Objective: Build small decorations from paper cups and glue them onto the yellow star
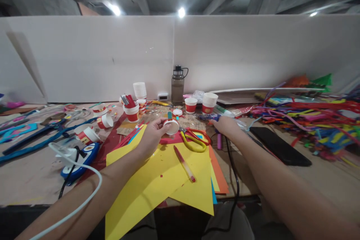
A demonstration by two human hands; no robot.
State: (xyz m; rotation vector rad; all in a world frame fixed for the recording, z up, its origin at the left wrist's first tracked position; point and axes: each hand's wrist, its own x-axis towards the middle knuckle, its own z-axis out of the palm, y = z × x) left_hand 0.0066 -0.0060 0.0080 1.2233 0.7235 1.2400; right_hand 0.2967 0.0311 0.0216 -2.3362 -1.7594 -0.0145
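Note:
My left hand (152, 135) is closed round a small white paper cup (171, 126), held on its side over the yellow paper sheets (165, 180). My right hand (225, 125) is closed on a blue glue gun (209, 118) whose black cord (234, 180) runs back over the table edge. Yellow-and-red scissors (195, 140) lie between my hands. A glue stick (184, 163) rests on the yellow paper just in front of them.
Stacks of red-and-white paper cups (209, 103) and a dark water bottle (177, 84) stand by the white partition. A black phone (279, 145) lies right of my arm, beside a heap of coloured strips (315, 116). A power strip (80, 159) and cups lie left.

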